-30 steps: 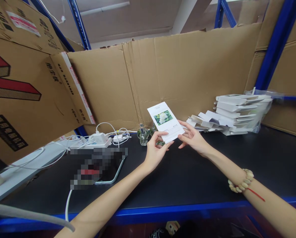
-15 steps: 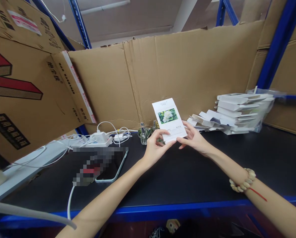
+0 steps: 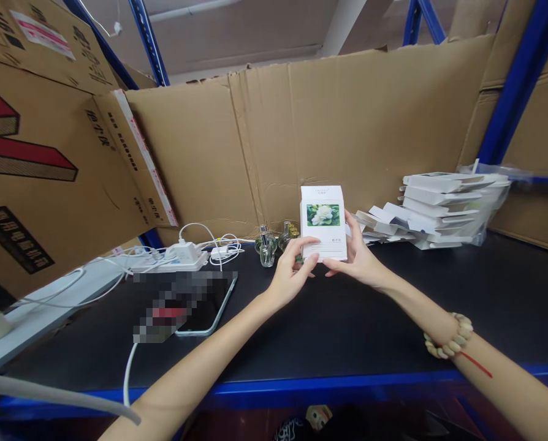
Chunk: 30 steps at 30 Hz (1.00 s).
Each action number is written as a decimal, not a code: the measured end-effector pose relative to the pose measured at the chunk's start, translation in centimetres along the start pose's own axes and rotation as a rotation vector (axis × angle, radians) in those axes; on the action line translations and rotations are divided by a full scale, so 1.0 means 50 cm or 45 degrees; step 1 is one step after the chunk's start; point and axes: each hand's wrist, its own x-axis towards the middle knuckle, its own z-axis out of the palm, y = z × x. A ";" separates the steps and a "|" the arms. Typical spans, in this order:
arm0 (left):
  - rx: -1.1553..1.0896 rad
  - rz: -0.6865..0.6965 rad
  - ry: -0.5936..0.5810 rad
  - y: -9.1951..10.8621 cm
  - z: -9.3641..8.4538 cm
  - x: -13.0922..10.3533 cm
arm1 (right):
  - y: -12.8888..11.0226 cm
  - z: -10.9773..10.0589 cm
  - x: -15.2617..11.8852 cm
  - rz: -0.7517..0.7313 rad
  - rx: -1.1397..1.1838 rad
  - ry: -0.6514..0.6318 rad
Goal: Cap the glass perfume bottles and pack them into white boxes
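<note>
A white carton (image 3: 323, 236) with a picture of a white flower is held upright between both hands above the black tabletop. My left hand (image 3: 289, 269) grips its lower left corner, thumb at the bottom edge. On the right side, my right hand (image 3: 361, 257) wraps around the carton's edge, with its thumb along the bottom. The carton's top flap points upward. Behind my left hand stand several small glass bottles; the nearest is a clear bottle (image 3: 266, 250) with a silver neck. The carton and fingers partly hide the others.
Flattened white cartons (image 3: 444, 208) are piled at the right, some spilling leftward. A phone (image 3: 205, 306) lies on the left of the black table (image 3: 393, 331), near a power strip (image 3: 175, 257) with tangled white cables. Cardboard panels (image 3: 370, 116) wall in the back and left.
The carton has turned from a leftward tilt to nearly upright and moved slightly right. Its body looks more opened out, with a left side edge now showing. Both hands still hold it.
</note>
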 end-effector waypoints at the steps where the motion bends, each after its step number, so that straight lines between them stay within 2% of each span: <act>1: -0.019 -0.016 -0.015 0.001 -0.001 0.001 | 0.003 0.000 -0.001 -0.034 -0.042 0.010; 5: -0.036 -0.065 -0.019 0.003 -0.003 0.003 | 0.010 -0.003 -0.003 -0.149 -0.266 0.034; 8: -0.039 -0.080 -0.050 0.003 -0.004 0.004 | 0.008 -0.008 -0.006 -0.218 -0.582 0.114; 10: -0.051 -0.085 -0.062 0.002 -0.003 0.004 | 0.006 -0.011 -0.006 -0.223 -0.695 0.161; 18: 0.080 -0.038 -0.075 0.000 -0.002 0.001 | -0.001 -0.014 -0.007 -0.193 -0.596 0.194; 27: 0.045 -0.052 -0.102 -0.013 -0.004 0.003 | 0.005 -0.019 -0.004 -0.239 -0.598 0.159; 30: 0.070 -0.053 -0.103 -0.012 -0.005 0.003 | 0.001 -0.016 -0.003 -0.142 -0.445 0.154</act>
